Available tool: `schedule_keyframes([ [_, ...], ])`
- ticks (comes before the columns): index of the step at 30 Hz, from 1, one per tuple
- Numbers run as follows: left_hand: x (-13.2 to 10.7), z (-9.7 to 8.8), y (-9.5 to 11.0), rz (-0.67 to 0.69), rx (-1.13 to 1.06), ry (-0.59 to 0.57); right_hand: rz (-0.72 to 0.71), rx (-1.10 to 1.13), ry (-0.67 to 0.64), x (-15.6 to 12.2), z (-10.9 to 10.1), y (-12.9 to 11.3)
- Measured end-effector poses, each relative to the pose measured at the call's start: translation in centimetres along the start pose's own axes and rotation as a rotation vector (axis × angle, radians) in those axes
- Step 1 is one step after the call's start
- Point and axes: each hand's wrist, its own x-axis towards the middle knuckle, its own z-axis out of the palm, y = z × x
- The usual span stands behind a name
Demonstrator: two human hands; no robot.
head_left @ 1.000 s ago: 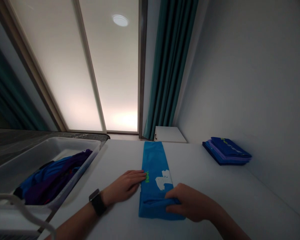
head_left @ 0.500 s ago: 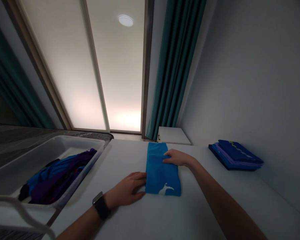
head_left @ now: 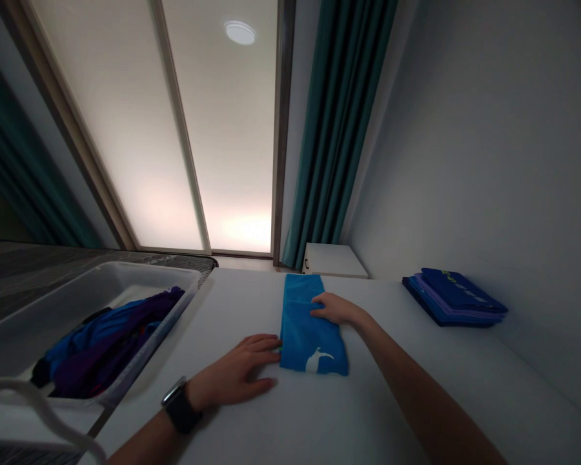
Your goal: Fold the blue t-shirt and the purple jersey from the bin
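A bright blue garment [head_left: 308,326] with a white print lies folded into a narrow strip on the white table [head_left: 281,420]. My left hand [head_left: 237,373], a dark watch on its wrist, rests flat with fingers stretched out, fingertips touching the garment's near left edge. My right hand [head_left: 333,309] reaches across the fold and lies on top of the cloth with the fingers bent, pressing on or pinching the folded edge.
A white plastic bin [head_left: 97,284] at the left holds several crumpled blue and purple clothes [head_left: 101,339]. A stack of folded blue and purple garments [head_left: 455,297] sits at the far right by the wall. A small white cabinet [head_left: 334,259] and teal curtains stand behind the table.
My right hand carried the near end of the garment forward, folding it over. The strip is now about half as long, and the right hand rests on its far part. The left hand barely moved.
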Motion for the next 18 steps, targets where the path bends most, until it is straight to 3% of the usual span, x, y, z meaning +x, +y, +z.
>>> schedule_keyframes([
  [6, -0.3, -0.6, 1.0, 0.041, 0.018, -0.003, -0.027, -0.019, -0.003, -1.1, 0.5, -1.1],
  [11, -0.2, 0.3, 1.0, 0.058, -0.118, 0.102, -0.024, -0.018, 0.037, -0.7, 1.2, -0.7],
  [18, 0.7, 2.4, -0.1, -0.177, -0.351, 0.221, -0.026, -0.044, 0.077, 1.1, 0.0, 0.1],
])
